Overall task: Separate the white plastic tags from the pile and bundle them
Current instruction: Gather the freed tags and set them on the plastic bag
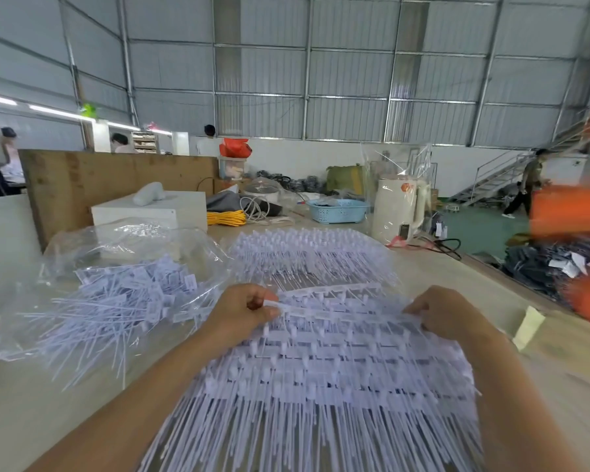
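Observation:
A big stack of white plastic tags (321, 376) joined in rows lies before me on the table, their thin tails pointing toward me. My left hand (249, 310) pinches the left end of the top row of tags (338, 310). My right hand (447, 313) grips the right end of the same row. A second stack of joined tags (307, 253) lies just beyond. Separated loose tags (123, 301) lie heaped on a clear plastic bag (123, 240) at the left.
The pale table (457, 274) ends at the right. A person in orange (573, 212) stands there, blurred. Behind the stacks are a white box (150, 209), yellow cord (225, 218), a blue basket (336, 209) and a white kettle (397, 209). A wooden board (82, 178) stands at the back left.

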Demonstrator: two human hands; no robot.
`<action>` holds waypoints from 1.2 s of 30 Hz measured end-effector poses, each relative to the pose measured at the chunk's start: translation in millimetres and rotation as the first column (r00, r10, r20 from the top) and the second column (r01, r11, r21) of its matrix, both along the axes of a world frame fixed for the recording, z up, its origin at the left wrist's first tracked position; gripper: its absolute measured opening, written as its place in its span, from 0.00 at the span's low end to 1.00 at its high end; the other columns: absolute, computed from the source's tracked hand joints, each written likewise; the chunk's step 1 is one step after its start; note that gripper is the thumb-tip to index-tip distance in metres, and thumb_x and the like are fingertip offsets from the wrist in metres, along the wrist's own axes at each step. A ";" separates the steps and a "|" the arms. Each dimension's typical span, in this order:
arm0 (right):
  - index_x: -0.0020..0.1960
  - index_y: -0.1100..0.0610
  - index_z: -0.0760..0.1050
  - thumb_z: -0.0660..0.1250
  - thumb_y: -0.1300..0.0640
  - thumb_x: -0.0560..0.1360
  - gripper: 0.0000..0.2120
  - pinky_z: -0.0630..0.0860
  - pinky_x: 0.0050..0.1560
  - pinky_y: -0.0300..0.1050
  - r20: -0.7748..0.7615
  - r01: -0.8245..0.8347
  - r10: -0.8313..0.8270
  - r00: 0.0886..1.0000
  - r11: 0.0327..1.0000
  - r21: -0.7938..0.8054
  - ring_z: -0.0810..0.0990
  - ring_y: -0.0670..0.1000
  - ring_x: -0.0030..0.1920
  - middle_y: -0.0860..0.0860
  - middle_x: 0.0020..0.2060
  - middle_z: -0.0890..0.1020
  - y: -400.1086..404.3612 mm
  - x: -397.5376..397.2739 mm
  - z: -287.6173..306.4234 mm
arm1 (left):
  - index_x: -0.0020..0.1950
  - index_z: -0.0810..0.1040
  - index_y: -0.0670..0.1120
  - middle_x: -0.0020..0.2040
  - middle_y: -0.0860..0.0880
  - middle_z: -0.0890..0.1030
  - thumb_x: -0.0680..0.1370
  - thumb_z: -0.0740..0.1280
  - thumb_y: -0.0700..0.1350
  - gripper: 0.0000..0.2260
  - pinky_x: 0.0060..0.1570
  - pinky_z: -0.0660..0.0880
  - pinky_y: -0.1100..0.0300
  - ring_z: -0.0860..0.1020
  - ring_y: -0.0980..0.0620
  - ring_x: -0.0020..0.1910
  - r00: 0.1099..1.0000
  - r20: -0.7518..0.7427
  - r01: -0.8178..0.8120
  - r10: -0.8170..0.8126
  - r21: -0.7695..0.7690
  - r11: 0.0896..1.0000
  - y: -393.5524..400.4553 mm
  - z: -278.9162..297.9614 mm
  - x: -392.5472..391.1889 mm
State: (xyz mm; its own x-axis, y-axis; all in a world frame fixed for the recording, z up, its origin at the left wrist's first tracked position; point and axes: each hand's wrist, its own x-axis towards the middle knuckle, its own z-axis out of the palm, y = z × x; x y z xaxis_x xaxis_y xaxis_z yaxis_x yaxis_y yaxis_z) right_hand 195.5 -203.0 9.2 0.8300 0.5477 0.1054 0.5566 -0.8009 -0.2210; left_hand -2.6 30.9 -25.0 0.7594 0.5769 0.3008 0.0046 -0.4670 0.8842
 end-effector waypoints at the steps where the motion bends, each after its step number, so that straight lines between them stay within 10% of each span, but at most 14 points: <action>1: 0.55 0.46 0.81 0.60 0.67 0.74 0.21 0.75 0.59 0.52 0.050 0.037 -0.040 0.998 0.997 0.067 0.76 0.52 0.57 0.46 0.57 0.80 -0.1 -0.5 1.3 | 0.44 0.80 0.42 0.33 0.49 0.77 0.73 0.70 0.32 0.05 0.25 0.68 0.74 0.72 0.64 0.25 1.000 0.018 -0.003 0.004 -0.019 1.000 -0.5 0.3 0.0; 7: 0.51 0.55 0.83 0.65 0.76 0.62 0.25 0.67 0.54 0.62 0.679 -0.146 -0.250 0.690 0.871 0.469 0.72 0.60 0.48 0.58 0.43 0.76 -3.6 -17.8 26.9 | 0.40 0.81 0.50 0.31 0.57 0.79 0.71 0.71 0.31 0.13 0.40 0.75 0.67 0.77 0.54 0.36 0.989 0.128 -0.057 0.069 -0.095 0.994 0.7 6.9 -2.2; 11: 0.68 0.41 0.69 0.60 0.68 0.71 0.31 0.57 0.70 0.66 0.239 -0.016 0.033 0.971 0.997 -0.073 0.62 0.56 0.70 0.52 0.68 0.69 -5.2 -24.2 34.1 | 0.42 0.81 0.46 0.39 0.43 0.78 0.72 0.70 0.29 0.11 0.41 0.78 0.62 0.77 0.47 0.40 0.984 0.156 -0.051 0.082 -0.194 0.980 7.0 12.2 -6.1; 14: 0.74 0.45 0.59 0.57 0.68 0.74 0.32 0.63 0.70 0.55 -0.133 -0.133 0.120 0.984 0.986 -0.102 0.60 0.56 0.72 0.52 0.74 0.59 -7.2 -39.6 42.3 | 0.41 0.81 0.44 0.36 0.43 0.75 0.71 0.69 0.28 0.11 0.31 0.75 0.69 0.76 0.46 0.35 0.983 0.170 -0.034 0.071 -0.210 0.977 5.5 16.0 -8.2; 19: 0.70 0.52 0.67 0.60 0.50 0.79 0.20 0.60 0.69 0.63 0.131 -0.391 0.376 0.917 0.912 0.123 0.66 0.52 0.69 0.50 0.69 0.69 43.5 -82.6 52.7 | 0.41 0.79 0.41 0.38 0.42 0.79 0.71 0.68 0.25 0.11 0.35 0.78 0.67 0.77 0.48 0.37 0.972 0.236 0.018 0.018 -0.149 0.989 -5.4 23.0 -7.9; 21: 0.63 0.59 0.73 0.60 0.47 0.79 0.19 0.70 0.61 0.53 0.046 -0.546 0.547 0.836 0.819 0.177 0.75 0.55 0.59 0.56 0.58 0.78 73.1 -97.9 44.6 | 0.42 0.79 0.41 0.38 0.43 0.79 0.71 0.68 0.26 0.11 0.37 0.78 0.66 0.77 0.50 0.37 0.965 0.261 0.041 -0.013 -0.101 0.994 -9.4 24.7 -9.4; 24: 0.51 0.67 0.77 0.62 0.54 0.79 0.14 0.72 0.40 0.44 -0.067 -0.628 0.672 0.738 0.719 0.296 0.77 0.56 0.40 0.62 0.41 0.80 96.4 -100.5 22.4 | 0.41 0.79 0.43 0.35 0.46 0.80 0.71 0.67 0.26 0.12 0.36 0.77 0.64 0.78 0.54 0.34 0.961 0.277 0.028 -0.004 -0.085 0.996 -9.1 24.4 -11.0; 28: 0.45 0.67 0.77 0.65 0.61 0.77 0.09 0.70 0.36 0.42 -0.002 -0.613 0.704 0.710 0.619 0.491 0.74 0.50 0.32 0.58 0.33 0.76 102.1 -94.9 3.6 | 0.42 0.79 0.42 0.31 0.48 0.80 0.76 0.67 0.37 0.04 0.29 0.75 0.64 0.77 0.54 0.27 0.974 0.225 0.058 0.008 -0.287 0.956 -13.5 21.8 -7.0; 33: 0.38 0.58 0.78 0.66 0.65 0.76 0.09 0.66 0.30 0.26 0.016 -0.624 0.722 0.691 0.586 0.517 0.72 0.35 0.26 0.42 0.24 0.75 103.2 -95.0 7.0 | 0.37 0.84 0.42 0.25 0.46 0.79 0.77 0.66 0.49 0.14 0.25 0.73 0.65 0.76 0.53 0.24 0.994 0.101 0.041 -0.034 -0.062 0.997 -20.7 19.1 -7.6; 36: 0.50 0.62 0.81 0.65 0.66 0.76 0.06 0.67 0.34 0.26 0.032 -0.627 0.742 0.670 0.542 0.560 0.74 0.33 0.29 0.40 0.30 0.76 103.9 -93.5 -1.4 | 0.32 0.81 0.44 0.21 0.48 0.75 0.78 0.65 0.51 0.18 0.21 0.67 0.67 0.73 0.55 0.18 0.999 0.034 -0.018 0.017 0.005 1.000 -24.4 20.5 -9.6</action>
State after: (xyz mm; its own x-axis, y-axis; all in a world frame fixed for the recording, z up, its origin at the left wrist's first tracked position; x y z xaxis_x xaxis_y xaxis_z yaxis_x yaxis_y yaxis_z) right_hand 102.0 -99.0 7.8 0.2544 0.8708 0.4206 0.7866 0.0667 -0.6138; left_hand -12.3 6.5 -4.5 0.7385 0.5883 0.3294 -0.0172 -0.4719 0.8815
